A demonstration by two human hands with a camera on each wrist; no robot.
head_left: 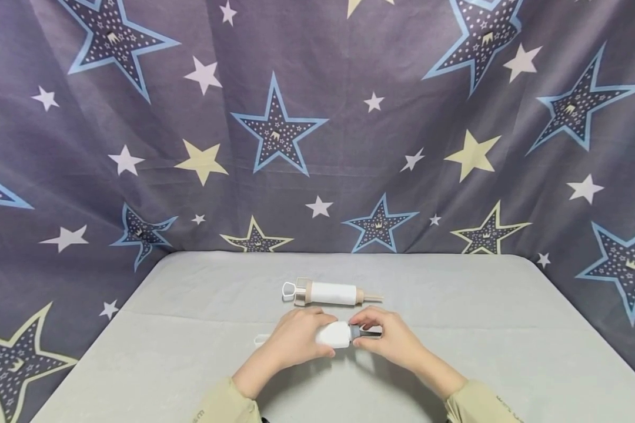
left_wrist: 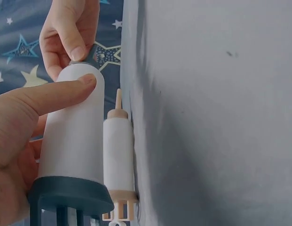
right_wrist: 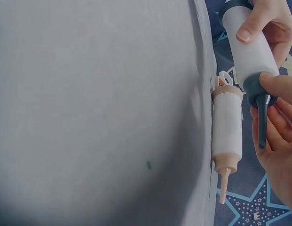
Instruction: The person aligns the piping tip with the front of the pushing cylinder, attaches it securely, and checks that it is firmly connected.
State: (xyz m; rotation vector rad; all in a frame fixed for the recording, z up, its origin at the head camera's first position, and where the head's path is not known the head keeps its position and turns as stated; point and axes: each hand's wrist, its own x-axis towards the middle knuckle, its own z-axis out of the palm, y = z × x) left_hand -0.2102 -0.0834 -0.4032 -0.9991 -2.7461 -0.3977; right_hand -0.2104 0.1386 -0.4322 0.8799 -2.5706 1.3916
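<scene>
A thick white syringe (head_left: 334,335) with dark teal end fittings lies level between the two hands, apparently just above the table. My left hand (head_left: 298,336) grips its white barrel, thumb along the top. My right hand (head_left: 388,335) pinches the teal nozzle cap (right_wrist: 254,88) at the front end, thumb on one side and fingers beneath. The thin nozzle (right_wrist: 262,125) points to the right, past the fingers. At the left end, a pale plunger ring (head_left: 261,339) shows partly behind the left hand. A second syringe (head_left: 333,293), white with beige fittings, lies just beyond the hands, touched by neither.
The table (head_left: 190,364) has a light grey cloth with a faint crease across it. Behind it hangs a dark curtain (head_left: 338,117) printed with stars, meeting the far table edge.
</scene>
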